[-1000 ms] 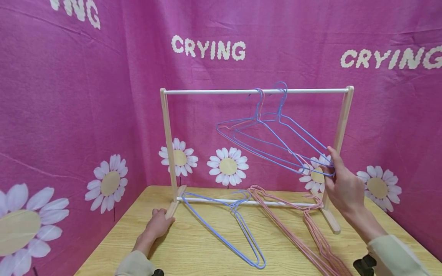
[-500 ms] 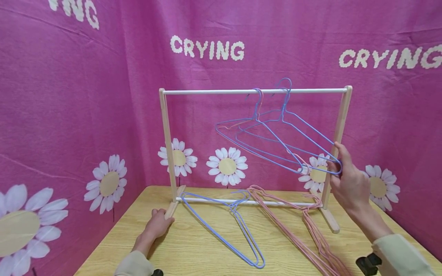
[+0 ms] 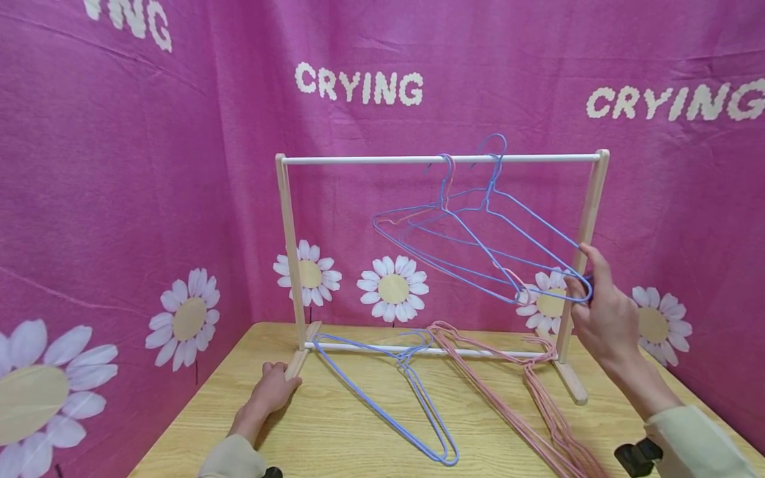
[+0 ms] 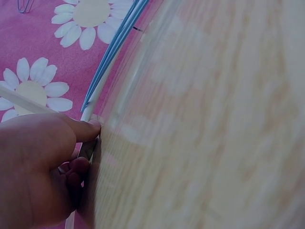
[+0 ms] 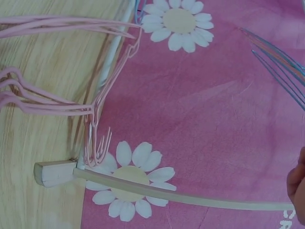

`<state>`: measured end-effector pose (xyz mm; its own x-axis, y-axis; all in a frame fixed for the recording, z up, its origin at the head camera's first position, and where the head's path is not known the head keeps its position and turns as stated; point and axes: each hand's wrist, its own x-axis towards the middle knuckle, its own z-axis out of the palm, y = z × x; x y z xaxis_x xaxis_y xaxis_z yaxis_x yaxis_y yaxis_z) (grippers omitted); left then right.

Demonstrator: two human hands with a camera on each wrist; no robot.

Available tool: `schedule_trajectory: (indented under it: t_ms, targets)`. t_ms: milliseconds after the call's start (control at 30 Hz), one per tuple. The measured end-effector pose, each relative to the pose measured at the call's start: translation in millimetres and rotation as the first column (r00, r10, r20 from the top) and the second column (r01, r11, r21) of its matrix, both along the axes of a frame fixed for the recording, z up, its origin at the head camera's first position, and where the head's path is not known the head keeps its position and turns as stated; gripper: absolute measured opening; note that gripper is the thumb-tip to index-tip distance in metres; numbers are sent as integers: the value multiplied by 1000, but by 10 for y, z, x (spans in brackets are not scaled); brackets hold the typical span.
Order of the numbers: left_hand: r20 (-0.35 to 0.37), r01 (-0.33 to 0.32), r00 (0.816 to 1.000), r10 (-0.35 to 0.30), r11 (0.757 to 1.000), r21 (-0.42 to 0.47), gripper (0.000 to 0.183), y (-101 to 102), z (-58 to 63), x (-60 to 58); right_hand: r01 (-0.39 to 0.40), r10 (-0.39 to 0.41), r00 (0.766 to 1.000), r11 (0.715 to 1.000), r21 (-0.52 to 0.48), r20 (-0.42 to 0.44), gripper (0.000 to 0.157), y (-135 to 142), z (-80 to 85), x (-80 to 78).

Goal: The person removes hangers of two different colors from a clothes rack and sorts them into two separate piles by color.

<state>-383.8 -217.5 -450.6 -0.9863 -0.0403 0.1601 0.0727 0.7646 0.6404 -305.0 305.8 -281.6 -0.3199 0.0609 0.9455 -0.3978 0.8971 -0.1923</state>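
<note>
My left hand (image 3: 275, 388) grips the wooden left foot (image 3: 297, 364) of a small clothes rack, thumb on top in the left wrist view. Raised at the rack's right side, my right hand (image 3: 606, 322) pinches the lower right corner of a blue wire hanger (image 3: 538, 220). Its hook rises above the white top rail (image 3: 358, 160); whether it touches the rail I cannot tell. Close by, another blue hanger overlaps it. Further left on the rail hang a blue and a pink hanger (image 3: 444, 192). Only a bit of my right hand shows in the right wrist view.
Blue hangers (image 3: 445, 459) lean on the white lower bar (image 3: 364, 346) at mid-table. Several pink hangers (image 5: 52, 107) lean on it to their right. The rack's right foot (image 3: 572, 384) stands on the wooden table (image 3: 251, 451). Purple flowered cloth (image 3: 508, 60) surrounds the back and sides.
My right hand has moved right and slightly up with the blue hanger, and its hook has risen a little higher over the rail. My left hand stays on the foot.
</note>
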Motion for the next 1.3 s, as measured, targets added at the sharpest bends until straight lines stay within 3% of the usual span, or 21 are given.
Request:
schedule_trajectory:
  t_ms: [433, 733, 967, 1100, 1233, 1300]
  targets:
    - [-6, -7, 1000, 7, 1000, -3, 51, 3, -15, -7, -5, 1, 995, 999, 37, 98, 63, 4, -146, 8]
    - [-46, -3, 999, 2, 1000, -14, 49, -3, -22, -13, 29, -36, 979, 999, 38, 198, 59, 83, -158, 38]
    - [-35, 3, 999, -3, 1000, -3, 49, 5, -20, 5, 26, -22, 986, 999, -22, 167, 62, 61, -180, 60]
    - [-34, 6, 999, -7, 1000, -3, 49, 8, -5, 14, -55, 61, 991, 997, -52, 121, 52, 30, -225, 57]
    - [-30, 7, 1000, -7, 1000, -4, 50, 11, 2, 18, -170, 172, 976, 985, -24, 136, 43, -9, -279, 41]
    - [-28, 8, 1000, -8, 1000, -1, 50, 14, 2, 22, -191, 192, 971, 981, -22, 139, 42, -32, -290, 35]
